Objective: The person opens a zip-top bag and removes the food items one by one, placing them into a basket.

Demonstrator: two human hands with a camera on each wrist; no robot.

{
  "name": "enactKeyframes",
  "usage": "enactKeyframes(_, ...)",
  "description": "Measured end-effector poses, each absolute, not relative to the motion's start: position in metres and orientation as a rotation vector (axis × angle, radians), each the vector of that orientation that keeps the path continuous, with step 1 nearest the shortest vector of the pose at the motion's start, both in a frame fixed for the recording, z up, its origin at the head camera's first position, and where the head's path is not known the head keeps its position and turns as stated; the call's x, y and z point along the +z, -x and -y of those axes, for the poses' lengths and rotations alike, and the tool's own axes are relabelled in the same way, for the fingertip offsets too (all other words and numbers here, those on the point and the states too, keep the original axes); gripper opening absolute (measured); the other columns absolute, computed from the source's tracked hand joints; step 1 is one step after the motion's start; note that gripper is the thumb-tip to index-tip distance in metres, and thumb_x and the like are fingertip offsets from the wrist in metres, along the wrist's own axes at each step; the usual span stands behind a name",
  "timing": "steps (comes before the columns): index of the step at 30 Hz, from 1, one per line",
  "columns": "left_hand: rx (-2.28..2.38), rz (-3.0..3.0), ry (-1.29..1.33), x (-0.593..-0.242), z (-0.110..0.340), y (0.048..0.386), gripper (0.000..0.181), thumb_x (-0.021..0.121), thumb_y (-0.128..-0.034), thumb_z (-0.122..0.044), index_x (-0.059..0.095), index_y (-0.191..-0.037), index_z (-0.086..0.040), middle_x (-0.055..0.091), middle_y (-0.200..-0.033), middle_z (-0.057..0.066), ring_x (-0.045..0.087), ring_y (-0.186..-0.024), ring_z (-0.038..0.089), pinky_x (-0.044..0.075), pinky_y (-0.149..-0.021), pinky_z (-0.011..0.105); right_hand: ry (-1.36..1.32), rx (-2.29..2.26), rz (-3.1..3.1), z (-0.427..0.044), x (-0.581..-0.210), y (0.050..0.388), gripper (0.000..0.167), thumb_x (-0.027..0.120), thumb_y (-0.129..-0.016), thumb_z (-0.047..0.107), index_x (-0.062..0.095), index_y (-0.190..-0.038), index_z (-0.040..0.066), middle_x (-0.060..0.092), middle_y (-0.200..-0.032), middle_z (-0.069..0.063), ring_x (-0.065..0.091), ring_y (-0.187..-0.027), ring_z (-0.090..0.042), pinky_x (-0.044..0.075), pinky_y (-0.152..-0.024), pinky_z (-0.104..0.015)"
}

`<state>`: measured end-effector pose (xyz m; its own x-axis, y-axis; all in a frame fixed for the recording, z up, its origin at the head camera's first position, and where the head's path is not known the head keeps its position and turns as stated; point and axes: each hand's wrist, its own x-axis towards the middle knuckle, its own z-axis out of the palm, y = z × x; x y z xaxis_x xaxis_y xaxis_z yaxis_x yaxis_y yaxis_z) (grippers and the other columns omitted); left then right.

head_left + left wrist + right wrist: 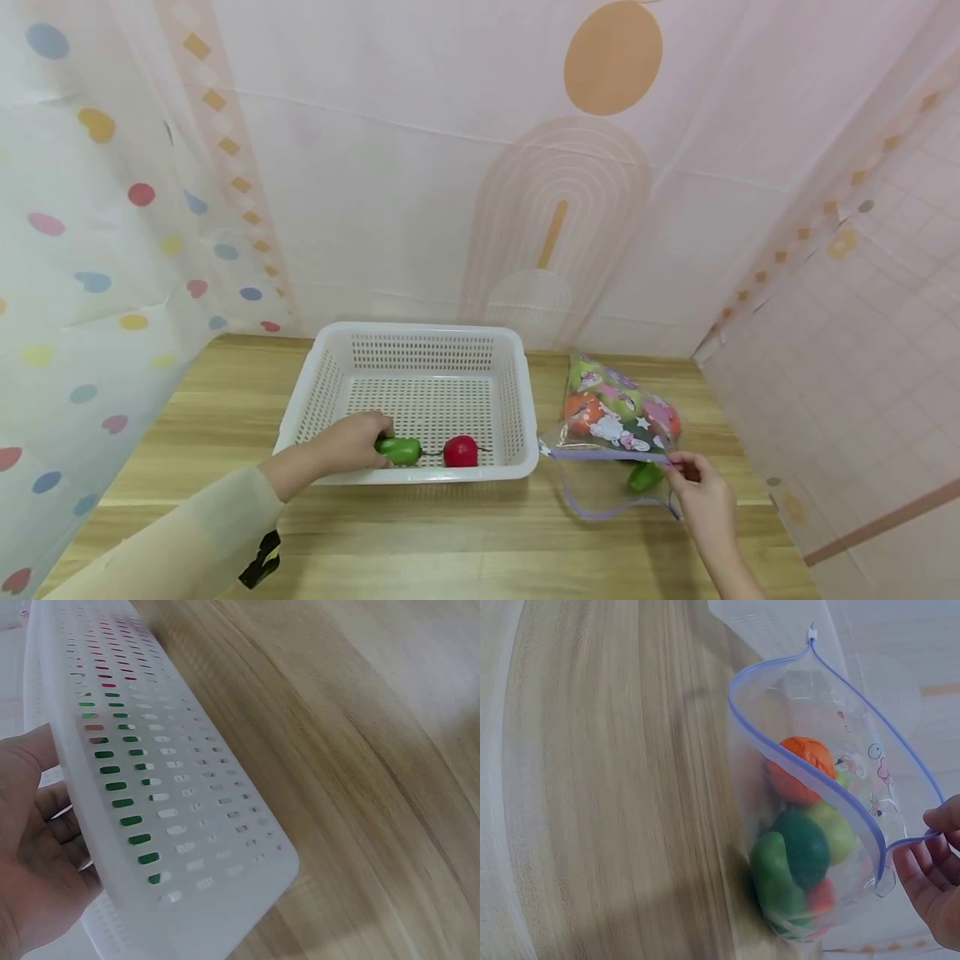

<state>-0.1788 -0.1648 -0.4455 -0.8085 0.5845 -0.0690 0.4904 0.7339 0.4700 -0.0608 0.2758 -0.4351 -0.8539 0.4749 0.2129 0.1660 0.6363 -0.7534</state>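
Note:
My left hand [352, 443] reaches over the near rim of a white plastic basket [420, 476] and grips one end of a green pepper [403, 452] lying inside. Right of that pepper, a round red vegetable [461, 452] with a thin stem rests in the basket. In the left wrist view, the basket wall hides the fingertips. At the right, my right hand [707, 500] pinches the purple zip edge of a clear printed zip bag [780, 712]. The bag's mouth gapes. Inside it are an orange fruit [802, 771], a dark green one [804, 844] and several others.
The basket and bag stand on a wood-grain table [420, 542], a short gap between them. Patterned cloth [375, 208] hangs behind and at both sides. A black strip [261, 560] shows below the left sleeve.

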Motion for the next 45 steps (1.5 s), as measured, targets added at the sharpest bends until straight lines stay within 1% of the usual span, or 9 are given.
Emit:
enactKeyframes(5,0.592,-2.727,-0.854,-0.448,0.165,0.181,0.023,0.078,-0.0716,-0.017,0.061,-0.084,-0.006,0.053,-0.074,-0.005,0.043,-0.064,0.010,0.039,-0.057,0.025,0.513,1.071,2.470,-0.277,-0.436,0.062,0.012,0.067,-0.082,0.003,0.065,-0.093,-0.002,0.065,-0.085,-0.012,0.052,-0.070,0.001,0.042,-0.056,-0.015)
enactKeyframes(12,0.517,-2.697,-0.840,-0.460,0.169,0.187,0.021,0.076,-0.0691,-0.013,0.058,-0.079,-0.009,0.051,-0.071,-0.005,0.044,-0.065,0.011,0.041,-0.060,0.027,0.505,1.044,2.468,-0.277,-0.438,0.063,0.011,0.067,-0.081,0.004,0.066,-0.091,-0.001,0.066,-0.084,-0.011,0.053,-0.069,0.000,0.042,-0.056,-0.014)
enactKeyframes(21,0.433,-2.657,-0.794,-0.463,0.167,0.188,0.021,0.076,-0.0736,-0.015,0.061,-0.085,-0.005,0.057,-0.075,-0.002,0.047,-0.067,0.012,0.044,-0.064,0.031,0.500,1.074,2.432,-0.279,-0.436,0.060,0.013,0.067,-0.081,0.001,0.066,-0.093,-0.004,0.066,-0.085,-0.014,0.050,-0.068,0.005,0.041,-0.054,-0.014)
enactKeyframes(26,0.407,-2.654,-0.830,-0.456,0.164,0.185,0.020,0.075,-0.0757,-0.015,0.061,-0.085,-0.004,0.056,-0.074,-0.002,0.047,-0.066,0.011,0.045,-0.063,0.029,0.510,1.063,2.437,-0.281,-0.435,0.059,0.013,0.067,-0.081,0.002,0.066,-0.093,-0.003,0.066,-0.084,-0.013,0.051,-0.068,0.005,0.041,-0.053,-0.013)
enactKeyframes(31,0.375,-2.652,-0.862,-0.455,0.163,0.185,0.020,0.074,-0.0767,-0.016,0.062,-0.087,-0.004,0.056,-0.075,-0.001,0.047,-0.067,0.011,0.044,-0.063,0.028,0.506,1.060,2.425,-0.282,-0.435,0.060,0.012,0.068,-0.081,0.001,0.066,-0.092,-0.004,0.066,-0.083,-0.013,0.051,-0.067,0.005,0.041,-0.053,-0.013)
enactKeyframes(35,0.341,-2.641,-0.846,-0.454,0.162,0.186,0.022,0.074,-0.0772,-0.015,0.063,-0.090,-0.002,0.057,-0.079,0.001,0.049,-0.069,0.013,0.047,-0.066,0.031,0.516,1.047,2.426,-0.282,-0.436,0.060,0.012,0.068,-0.080,0.001,0.066,-0.091,-0.002,0.066,-0.082,-0.010,0.051,-0.067,0.006,0.041,-0.053,-0.014)
enactKeyframes(38,0.319,-2.636,-0.844,-0.453,0.162,0.186,0.023,0.074,-0.0772,-0.014,0.063,-0.092,0.000,0.057,-0.080,0.002,0.050,-0.070,0.014,0.048,-0.068,0.032,0.511,1.052,2.425,-0.282,-0.436,0.060,0.012,0.068,-0.081,0.001,0.066,-0.091,-0.003,0.066,-0.082,-0.011,0.051,-0.067,0.006,0.041,-0.053,-0.014)
enactKeyframes(41,0.312,-2.635,-0.848,-0.453,0.161,0.187,0.022,0.074,-0.0771,-0.013,0.063,-0.092,0.000,0.057,-0.080,0.003,0.050,-0.070,0.014,0.048,-0.068,0.032,0.498,1.050,2.421,-0.283,-0.437,0.060,0.012,0.068,-0.080,0.001,0.066,-0.092,-0.004,0.066,-0.082,-0.012,0.051,-0.067,0.006,0.041,-0.053,-0.013)
enactKeyframes(45,0.340,-2.623,-0.842,-0.454,0.161,0.188,0.020,0.073,-0.0772,-0.010,0.063,-0.091,0.001,0.058,-0.079,0.002,0.050,-0.070,0.014,0.047,-0.067,0.032,0.512,1.033,2.420,-0.283,-0.438,0.060,0.011,0.068,-0.080,0.001,0.067,-0.090,-0.002,0.066,-0.082,-0.011,0.051,-0.066,0.006,0.041,-0.054,-0.012)
